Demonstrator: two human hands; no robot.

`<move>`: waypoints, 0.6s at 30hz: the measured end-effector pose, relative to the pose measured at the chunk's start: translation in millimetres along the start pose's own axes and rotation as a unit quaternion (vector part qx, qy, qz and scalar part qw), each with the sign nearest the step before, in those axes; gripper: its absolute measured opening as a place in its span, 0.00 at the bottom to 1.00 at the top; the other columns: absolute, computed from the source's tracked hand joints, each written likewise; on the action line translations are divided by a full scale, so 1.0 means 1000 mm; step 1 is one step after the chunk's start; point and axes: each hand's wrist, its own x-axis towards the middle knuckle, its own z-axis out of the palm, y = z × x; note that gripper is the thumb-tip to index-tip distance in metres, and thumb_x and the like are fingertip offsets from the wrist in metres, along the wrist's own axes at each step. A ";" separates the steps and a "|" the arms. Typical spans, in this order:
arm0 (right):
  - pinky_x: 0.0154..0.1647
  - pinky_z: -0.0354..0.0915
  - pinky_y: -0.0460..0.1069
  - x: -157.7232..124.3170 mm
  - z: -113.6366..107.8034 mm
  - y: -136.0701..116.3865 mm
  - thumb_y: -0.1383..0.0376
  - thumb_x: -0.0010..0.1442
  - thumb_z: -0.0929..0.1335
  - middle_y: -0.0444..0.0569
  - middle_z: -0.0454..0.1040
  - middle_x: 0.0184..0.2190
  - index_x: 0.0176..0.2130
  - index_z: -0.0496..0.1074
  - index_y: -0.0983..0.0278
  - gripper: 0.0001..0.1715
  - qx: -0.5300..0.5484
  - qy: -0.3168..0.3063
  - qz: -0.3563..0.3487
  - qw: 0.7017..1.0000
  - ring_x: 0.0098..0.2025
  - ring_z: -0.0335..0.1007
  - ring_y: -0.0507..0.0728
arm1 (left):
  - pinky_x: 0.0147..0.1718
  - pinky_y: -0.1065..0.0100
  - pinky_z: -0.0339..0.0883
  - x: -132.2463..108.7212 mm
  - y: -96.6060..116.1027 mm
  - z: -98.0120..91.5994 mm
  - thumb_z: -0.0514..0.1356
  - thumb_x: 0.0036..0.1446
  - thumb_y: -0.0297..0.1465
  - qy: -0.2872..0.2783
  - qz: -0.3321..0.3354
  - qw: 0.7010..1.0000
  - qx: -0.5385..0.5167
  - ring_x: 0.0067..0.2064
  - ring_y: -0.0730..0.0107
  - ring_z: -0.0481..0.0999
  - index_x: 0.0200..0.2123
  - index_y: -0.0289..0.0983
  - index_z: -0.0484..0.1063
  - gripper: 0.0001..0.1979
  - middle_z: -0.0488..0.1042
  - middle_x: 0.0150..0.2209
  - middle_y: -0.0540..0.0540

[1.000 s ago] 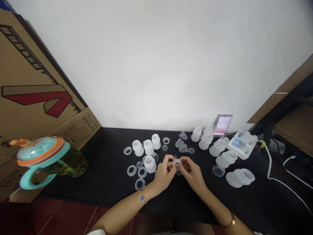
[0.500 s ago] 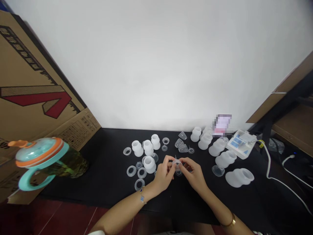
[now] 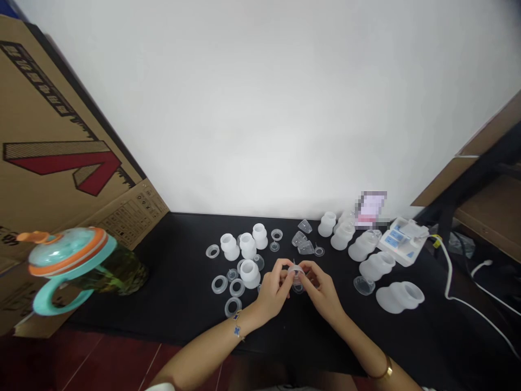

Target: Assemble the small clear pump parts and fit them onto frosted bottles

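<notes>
Two hands [image 3: 272, 293] [image 3: 321, 293] pinching ring [image 3: 296, 269], table edge [image 3: 195, 344] near, gap before rightmost bottle [image 3: 393, 297]

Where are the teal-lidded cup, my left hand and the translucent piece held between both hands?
Teal-lidded cup [image 3: 96, 262]: head view, on its lid.
Left hand [image 3: 274, 290]: head view, on the back of the hand.
Translucent piece [image 3: 296, 269]: head view, on its upper part, between the fingertips.

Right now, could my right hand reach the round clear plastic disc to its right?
Probably yes: nothing seems to stand between your right hand and the round clear plastic disc, though that hand is gripping a small translucent plastic piece.
</notes>
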 end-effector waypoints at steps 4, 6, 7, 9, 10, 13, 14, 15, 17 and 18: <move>0.24 0.61 0.46 -0.001 0.001 0.000 0.53 0.68 0.66 0.45 0.75 0.29 0.44 0.73 0.62 0.16 0.009 0.001 -0.006 1.000 0.26 0.69 0.54 | 0.21 0.74 0.58 0.001 0.001 0.000 0.51 0.71 0.42 -0.005 -0.008 1.000 -0.003 0.20 0.73 0.70 0.48 0.40 0.66 0.13 0.67 0.20 0.57; 0.26 0.64 0.47 -0.001 0.002 0.000 0.53 0.68 0.66 0.46 0.76 0.30 0.45 0.73 0.61 0.16 0.021 -0.005 -0.009 1.000 0.28 0.72 0.55 | 0.20 0.75 0.58 0.001 0.002 0.000 0.52 0.71 0.42 -0.010 -0.015 1.000 -0.007 0.20 0.73 0.70 0.48 0.40 0.66 0.13 0.71 0.22 0.56; 0.27 0.65 0.47 -0.001 0.002 -0.001 0.52 0.68 0.66 0.46 0.77 0.30 0.45 0.73 0.61 0.16 0.027 -0.008 -0.010 1.000 0.28 0.73 0.55 | 0.20 0.75 0.58 0.001 0.002 0.000 0.52 0.71 0.42 -0.010 -0.018 1.000 -0.009 0.20 0.73 0.70 0.48 0.40 0.66 0.13 0.72 0.22 0.55; 0.28 0.67 0.48 -0.001 0.003 -0.002 0.52 0.68 0.66 0.46 0.77 0.30 0.45 0.73 0.61 0.16 0.034 -0.014 -0.009 0.999 0.29 0.75 0.56 | 0.20 0.75 0.59 0.002 0.002 0.000 0.53 0.70 0.43 -0.009 -0.023 1.000 -0.013 0.20 0.73 0.70 0.47 0.40 0.66 0.13 0.74 0.23 0.54; 0.29 0.68 0.48 -0.001 0.003 -0.003 0.51 0.68 0.66 0.47 0.78 0.30 0.45 0.73 0.61 0.17 0.036 -0.014 -0.008 0.999 0.30 0.76 0.57 | 0.20 0.75 0.59 0.002 0.002 0.000 0.53 0.70 0.43 -0.008 -0.025 1.000 -0.015 0.19 0.72 0.71 0.46 0.40 0.66 0.13 0.75 0.23 0.53; 0.28 0.68 0.48 -0.002 0.003 -0.005 0.51 0.67 0.67 0.46 0.78 0.29 0.43 0.73 0.61 0.17 0.035 -0.016 -0.006 0.999 0.29 0.76 0.57 | 0.19 0.75 0.59 0.002 0.001 0.000 0.52 0.70 0.42 -0.008 -0.027 0.999 -0.018 0.19 0.73 0.71 0.46 0.40 0.66 0.12 0.77 0.24 0.53; 0.28 0.68 0.48 -0.002 0.003 -0.005 0.51 0.67 0.67 0.46 0.78 0.29 0.43 0.73 0.61 0.16 0.035 -0.017 -0.006 0.999 0.29 0.76 0.57 | 0.19 0.75 0.59 0.002 0.000 0.000 0.52 0.70 0.42 -0.008 -0.026 0.999 -0.018 0.19 0.73 0.71 0.46 0.40 0.66 0.12 0.77 0.24 0.53; 0.28 0.68 0.48 -0.002 0.003 -0.006 0.51 0.67 0.67 0.46 0.78 0.29 0.43 0.73 0.61 0.16 0.036 -0.018 -0.007 0.999 0.28 0.76 0.57 | 0.19 0.75 0.59 0.002 0.000 0.000 0.52 0.71 0.41 -0.008 -0.025 0.999 -0.018 0.19 0.73 0.71 0.46 0.40 0.66 0.12 0.77 0.24 0.53; 0.28 0.68 0.48 -0.002 0.003 -0.006 0.52 0.67 0.67 0.46 0.78 0.29 0.43 0.72 0.61 0.15 0.039 -0.021 -0.009 0.999 0.29 0.76 0.56 | 0.19 0.75 0.59 0.002 -0.001 0.000 0.52 0.70 0.41 -0.008 -0.024 1.000 -0.018 0.19 0.73 0.71 0.46 0.40 0.66 0.12 0.77 0.24 0.53; 0.29 0.68 0.48 -0.002 0.003 -0.006 0.53 0.67 0.67 0.46 0.78 0.29 0.43 0.72 0.61 0.15 0.040 -0.022 -0.010 0.999 0.29 0.76 0.56 | 0.19 0.75 0.59 0.002 -0.001 0.000 0.52 0.71 0.41 -0.008 -0.023 1.000 -0.017 0.19 0.73 0.71 0.45 0.40 0.66 0.11 0.77 0.23 0.53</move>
